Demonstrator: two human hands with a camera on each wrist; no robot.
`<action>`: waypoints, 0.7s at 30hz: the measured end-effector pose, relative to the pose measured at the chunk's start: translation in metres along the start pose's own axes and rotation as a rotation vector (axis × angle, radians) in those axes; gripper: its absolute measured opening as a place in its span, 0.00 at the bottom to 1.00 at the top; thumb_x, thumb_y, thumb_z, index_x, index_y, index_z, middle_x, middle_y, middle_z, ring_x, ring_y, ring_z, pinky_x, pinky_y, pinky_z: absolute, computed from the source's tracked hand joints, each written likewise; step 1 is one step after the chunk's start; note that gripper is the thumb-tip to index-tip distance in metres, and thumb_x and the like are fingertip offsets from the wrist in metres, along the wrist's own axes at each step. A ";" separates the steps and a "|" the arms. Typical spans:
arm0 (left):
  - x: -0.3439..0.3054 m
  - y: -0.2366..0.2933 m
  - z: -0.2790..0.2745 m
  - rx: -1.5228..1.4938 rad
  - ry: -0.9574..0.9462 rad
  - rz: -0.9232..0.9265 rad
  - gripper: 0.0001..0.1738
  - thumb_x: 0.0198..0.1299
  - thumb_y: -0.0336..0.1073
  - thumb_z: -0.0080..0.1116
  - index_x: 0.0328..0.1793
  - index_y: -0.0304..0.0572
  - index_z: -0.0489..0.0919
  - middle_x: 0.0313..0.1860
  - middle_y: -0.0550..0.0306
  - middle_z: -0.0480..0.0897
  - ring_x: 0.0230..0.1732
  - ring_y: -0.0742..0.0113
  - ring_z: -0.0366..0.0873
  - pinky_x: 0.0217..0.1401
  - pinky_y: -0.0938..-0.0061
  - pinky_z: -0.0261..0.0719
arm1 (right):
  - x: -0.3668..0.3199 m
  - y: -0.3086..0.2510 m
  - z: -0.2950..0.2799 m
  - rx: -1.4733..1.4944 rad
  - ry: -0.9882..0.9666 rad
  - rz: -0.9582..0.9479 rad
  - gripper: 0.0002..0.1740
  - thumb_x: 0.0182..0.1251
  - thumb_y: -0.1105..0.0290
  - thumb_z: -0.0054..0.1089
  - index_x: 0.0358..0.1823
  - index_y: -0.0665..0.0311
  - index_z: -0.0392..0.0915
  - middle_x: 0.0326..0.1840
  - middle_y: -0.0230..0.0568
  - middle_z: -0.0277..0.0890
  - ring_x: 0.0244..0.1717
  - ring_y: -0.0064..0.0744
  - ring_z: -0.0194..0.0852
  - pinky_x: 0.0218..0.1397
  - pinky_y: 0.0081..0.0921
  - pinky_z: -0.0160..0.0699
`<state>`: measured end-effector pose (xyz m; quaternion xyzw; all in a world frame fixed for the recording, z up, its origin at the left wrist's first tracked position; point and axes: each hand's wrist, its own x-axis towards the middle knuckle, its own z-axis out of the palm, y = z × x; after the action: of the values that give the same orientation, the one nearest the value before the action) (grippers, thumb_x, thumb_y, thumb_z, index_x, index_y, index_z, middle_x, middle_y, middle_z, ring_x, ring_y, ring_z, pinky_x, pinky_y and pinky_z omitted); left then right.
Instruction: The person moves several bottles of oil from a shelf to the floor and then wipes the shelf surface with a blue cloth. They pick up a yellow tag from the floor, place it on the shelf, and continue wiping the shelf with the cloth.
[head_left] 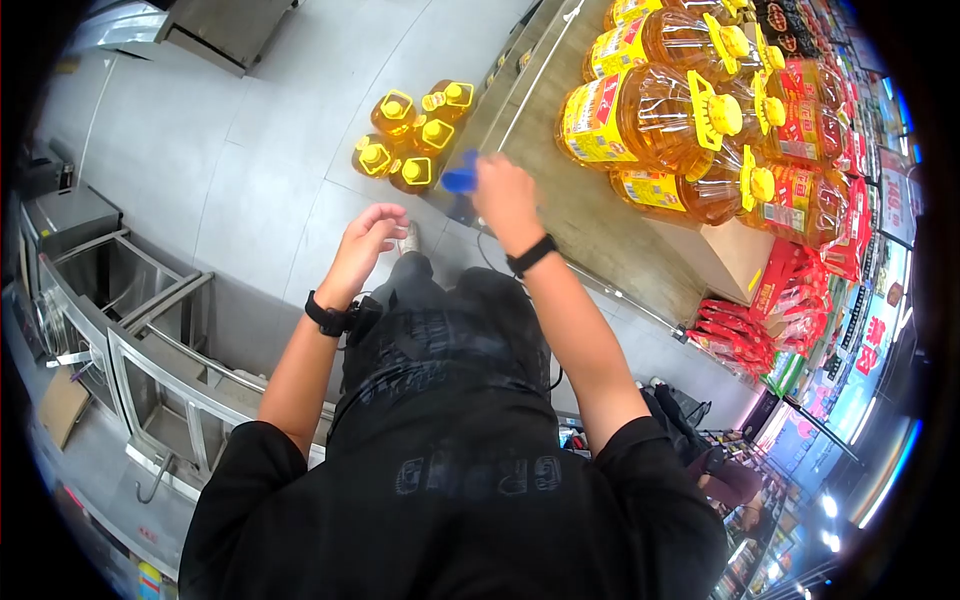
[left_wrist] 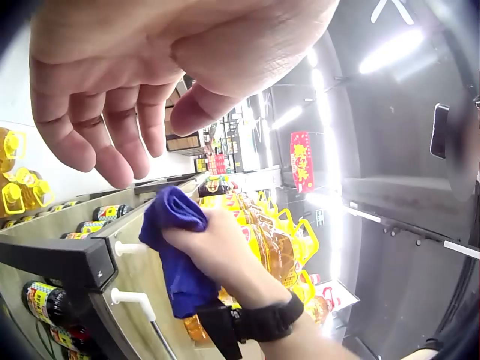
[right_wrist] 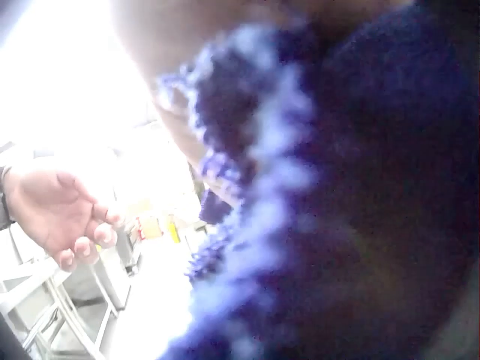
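One cloth (left_wrist: 184, 274) slants lengthwise, left of right hand (left_wrist: 220, 246).

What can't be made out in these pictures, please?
Head view: folds of the blue cloth, blurred.
Right wrist view: most of the right hand, behind the cloth.
Left wrist view: part of the left hand, beyond the top edge.
Head view: fine print on the bottle labels, too small.

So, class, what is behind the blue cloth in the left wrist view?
Past the edges of the blue cloth, held by the right hand, parts of a wooden stand and yellow-labelled bottles show. Whatever lies directly behind the cloth is covered.
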<state>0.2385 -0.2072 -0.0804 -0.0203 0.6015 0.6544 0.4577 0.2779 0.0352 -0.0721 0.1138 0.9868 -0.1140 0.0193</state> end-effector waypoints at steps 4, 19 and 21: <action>0.004 -0.004 0.001 0.007 -0.006 -0.019 0.15 0.70 0.40 0.46 0.57 0.45 0.77 0.50 0.62 0.81 0.49 0.74 0.78 0.53 0.77 0.72 | 0.010 -0.042 0.054 -0.308 -0.240 0.015 0.04 0.57 0.72 0.60 0.29 0.58 0.84 0.37 0.44 0.82 0.36 0.36 0.86 0.37 0.33 0.85; -0.011 -0.035 -0.023 -0.049 0.133 -0.057 0.13 0.70 0.39 0.47 0.55 0.46 0.77 0.49 0.61 0.82 0.48 0.74 0.78 0.51 0.77 0.73 | 0.008 -0.044 0.051 -0.148 -0.256 -0.060 0.06 0.55 0.75 0.59 0.32 0.66 0.83 0.35 0.53 0.80 0.35 0.51 0.84 0.40 0.43 0.84; -0.009 -0.035 -0.019 -0.050 0.116 -0.051 0.13 0.70 0.39 0.47 0.55 0.46 0.77 0.49 0.61 0.82 0.48 0.74 0.78 0.51 0.77 0.72 | 0.004 -0.058 0.049 0.078 -0.380 -0.128 0.07 0.54 0.74 0.59 0.31 0.68 0.83 0.31 0.56 0.81 0.36 0.56 0.83 0.42 0.45 0.83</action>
<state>0.2552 -0.2327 -0.1072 -0.0850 0.6098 0.6551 0.4380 0.2610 -0.0298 -0.1070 0.0279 0.9654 -0.1726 0.1935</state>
